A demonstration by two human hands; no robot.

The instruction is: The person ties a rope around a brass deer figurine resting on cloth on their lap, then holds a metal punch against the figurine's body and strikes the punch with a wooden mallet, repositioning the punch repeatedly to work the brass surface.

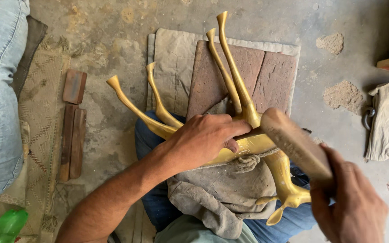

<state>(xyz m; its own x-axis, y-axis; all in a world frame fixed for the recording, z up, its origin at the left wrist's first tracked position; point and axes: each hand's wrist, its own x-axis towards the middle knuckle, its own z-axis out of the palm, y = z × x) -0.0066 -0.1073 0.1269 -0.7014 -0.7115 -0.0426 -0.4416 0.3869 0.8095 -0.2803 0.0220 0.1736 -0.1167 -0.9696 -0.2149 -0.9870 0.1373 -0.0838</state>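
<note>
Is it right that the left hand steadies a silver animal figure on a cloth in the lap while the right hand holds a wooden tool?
Not quite. In the head view the animal figure is golden brass, not silver. The left hand steadies it on the cloth; the right hand holds the wooden tool.

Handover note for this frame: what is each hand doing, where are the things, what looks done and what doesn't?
Left hand: pressed on the brass deer, holding it upside down on a grey cloth in the lap, legs pointing away over the bricks.
Right hand: grips a wooden mallet, its head at the deer's body.
Done: the brass looks smooth and shiny.
Left: cannot tell; no dents or marks are visible.
Nearby: wood blocks on the floor to the left.
</note>
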